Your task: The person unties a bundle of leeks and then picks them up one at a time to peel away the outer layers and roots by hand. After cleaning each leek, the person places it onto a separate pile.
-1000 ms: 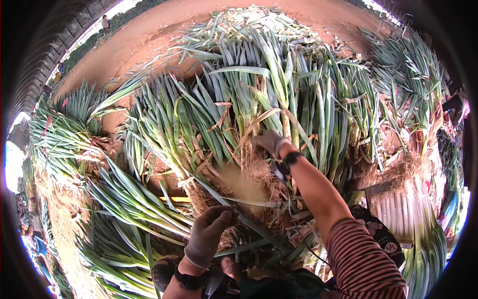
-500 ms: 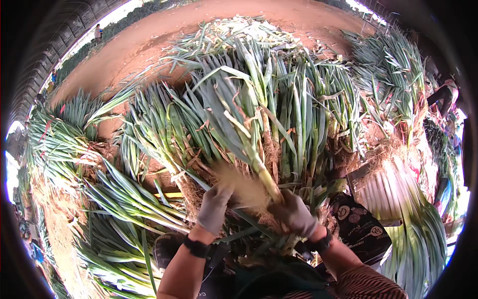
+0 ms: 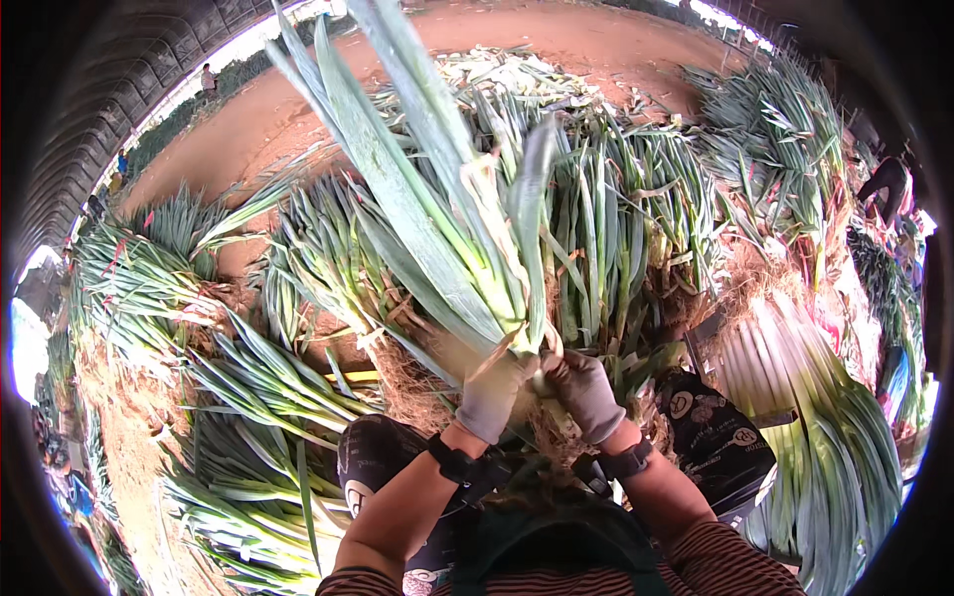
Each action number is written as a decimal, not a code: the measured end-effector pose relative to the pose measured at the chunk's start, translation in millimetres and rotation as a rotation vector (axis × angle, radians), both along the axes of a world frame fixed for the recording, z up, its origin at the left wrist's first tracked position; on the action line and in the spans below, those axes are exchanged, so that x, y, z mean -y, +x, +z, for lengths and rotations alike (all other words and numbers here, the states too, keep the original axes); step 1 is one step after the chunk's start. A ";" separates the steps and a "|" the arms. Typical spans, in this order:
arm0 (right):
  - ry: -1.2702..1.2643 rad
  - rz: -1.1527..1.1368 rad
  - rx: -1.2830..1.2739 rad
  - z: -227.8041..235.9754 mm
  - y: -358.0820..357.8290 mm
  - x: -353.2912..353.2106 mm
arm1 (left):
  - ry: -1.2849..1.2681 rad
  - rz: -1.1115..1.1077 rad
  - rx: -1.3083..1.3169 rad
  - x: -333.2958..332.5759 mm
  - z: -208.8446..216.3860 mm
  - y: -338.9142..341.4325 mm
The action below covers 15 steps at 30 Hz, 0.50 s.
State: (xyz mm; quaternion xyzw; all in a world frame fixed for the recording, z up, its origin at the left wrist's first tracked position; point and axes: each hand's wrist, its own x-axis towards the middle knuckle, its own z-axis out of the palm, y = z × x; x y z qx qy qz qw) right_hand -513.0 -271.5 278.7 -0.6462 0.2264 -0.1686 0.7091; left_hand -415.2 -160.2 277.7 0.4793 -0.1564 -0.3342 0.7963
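A large leek with broad green leaves stands tilted in front of me, its leaves fanning up and to the left. Both my hands wear pale gloves and meet around its lower stalk. My left hand is closed at the stalk's left side, its fingertips partly smeared by motion beside a brownish strip of leaf. On the other side my right hand is closed, the fingers pinched at the stalk just under the leaves. Below the hands, the leek's base and roots are partly hidden.
Upright leeks with roots crowd just beyond my hands. More leeks lie at the left. Cleaned leeks with pale stalks lie at the right, past my knee. Leaf scraps lie heaped on reddish ground.
The leek has been raised and turned more toward me, its leaves now reaching the top edge. My left hand has moved right to the stalk, and my right hand sits higher on it.
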 end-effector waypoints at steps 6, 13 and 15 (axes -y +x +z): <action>-1.041 0.196 -0.788 -152.9 -89.4 75.3 | -0.006 -0.092 0.330 -11.0 41.6 14.9; -0.112 0.100 0.053 50.8 -24.5 21.5 | 0.065 -0.077 0.434 -17.4 29.6 19.0; -0.223 0.169 -0.066 51.2 -2.0 20.9 | 0.017 -0.262 0.367 -12.2 42.2 6.2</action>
